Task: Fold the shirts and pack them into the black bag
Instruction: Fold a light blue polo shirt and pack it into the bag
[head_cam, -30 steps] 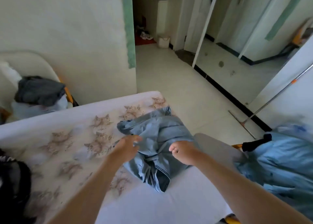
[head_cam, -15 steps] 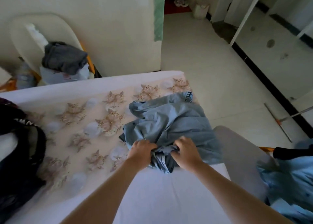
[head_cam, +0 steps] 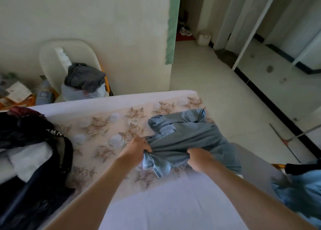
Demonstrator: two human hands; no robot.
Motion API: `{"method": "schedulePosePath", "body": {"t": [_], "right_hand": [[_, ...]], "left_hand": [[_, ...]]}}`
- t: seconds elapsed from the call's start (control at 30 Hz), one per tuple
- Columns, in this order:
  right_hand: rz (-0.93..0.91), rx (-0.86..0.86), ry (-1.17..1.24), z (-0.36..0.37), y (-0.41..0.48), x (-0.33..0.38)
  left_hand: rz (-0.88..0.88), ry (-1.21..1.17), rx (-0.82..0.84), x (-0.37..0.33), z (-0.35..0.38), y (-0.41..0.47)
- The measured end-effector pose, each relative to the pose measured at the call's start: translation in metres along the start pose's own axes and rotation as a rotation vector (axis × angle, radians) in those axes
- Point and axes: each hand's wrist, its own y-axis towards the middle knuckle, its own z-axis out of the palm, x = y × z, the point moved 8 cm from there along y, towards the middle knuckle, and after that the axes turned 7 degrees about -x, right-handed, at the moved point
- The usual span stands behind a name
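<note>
Blue-grey shirt (head_cam: 187, 135), bunched and unfolded, on far right part of bed (head_cam: 165, 203), lying over floral cover (head_cam: 104, 125). Gripped at near edge by both hands: left hand (head_cam: 137, 149) with fingers curled round a wad of cloth, right hand (head_cam: 199, 157) clenched on cloth a little to the right, striped trim drooping between and below. Held apart like this probably to spread the hem and pull fabric flat for a first fold. Striped cuff or collar end turned up at far corner. Black bag (head_cam: 34, 169) at left on same bed, looks open, white and dark cloth inside, well apart from shirt; likely kept within reach for packing. Light-blue clothes (head_cam: 300, 191) heaped at right edge, likely waiting. Grey garment (head_cam: 85, 76) on white chair (head_cam: 52, 55) beyond bed.
</note>
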Motion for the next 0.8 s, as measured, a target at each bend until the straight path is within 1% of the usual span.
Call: {"method": "schedulePosePath", "body": {"t": [0.03,0.13,0.17,0.2,0.23,0.27,0.33,0.37,0.4,0.43,0.47,0.53,0.57,0.63,0.7,0.77,0.8], "right_hand": [[0.032,0.010,0.063,0.000,-0.005,0.011],[-0.037,-0.058,0.137,-0.010,-0.019,0.075],[-0.064,-0.056,0.201,-0.009,-0.027,0.102],[-0.089,-0.023,0.276,-0.003,-0.033,0.127],[-0.131,0.045,0.352,0.007,-0.040,0.155],[-0.174,0.172,0.430,0.021,-0.049,0.182],[-0.189,0.532,0.598,0.053,-0.070,0.226],[-0.164,0.655,0.657,0.063,-0.077,0.239],[-0.145,0.675,0.664,0.065,-0.077,0.245],[-0.149,0.599,0.636,0.062,-0.069,0.245],[-0.150,0.471,0.584,0.054,-0.056,0.239],[-0.123,0.220,0.446,0.036,-0.027,0.213],[-0.096,0.143,0.404,0.030,-0.014,0.198],[-0.035,0.072,0.395,0.027,0.008,0.169],[-0.001,0.003,0.395,0.026,0.027,0.143],[-0.031,-0.085,0.318,0.024,0.043,0.121],[-0.067,-0.114,0.269,0.025,0.050,0.112]], "left_hand": [[-0.015,0.024,0.010,0.009,-0.006,-0.009],[-0.114,0.146,-0.006,0.048,-0.036,-0.035],[-0.160,0.218,0.031,0.064,-0.043,-0.045],[-0.203,0.297,0.106,0.080,-0.045,-0.056],[-0.245,0.346,0.186,0.097,-0.043,-0.068],[-0.274,0.400,0.274,0.112,-0.039,-0.081],[-0.325,0.458,0.398,0.137,-0.027,-0.105],[-0.337,0.472,0.424,0.145,-0.023,-0.114],[-0.329,0.477,0.433,0.149,-0.019,-0.119],[-0.309,0.452,0.411,0.149,-0.014,-0.120],[-0.276,0.416,0.372,0.146,-0.010,-0.119],[-0.247,0.228,0.287,0.135,0.001,-0.112],[-0.250,0.127,0.248,0.129,0.006,-0.107],[-0.229,-0.007,0.206,0.111,0.019,-0.095],[-0.171,-0.071,0.199,0.090,0.035,-0.081],[-0.116,-0.086,0.198,0.073,0.055,-0.064],[-0.086,-0.054,0.207,0.067,0.065,-0.056]]}}
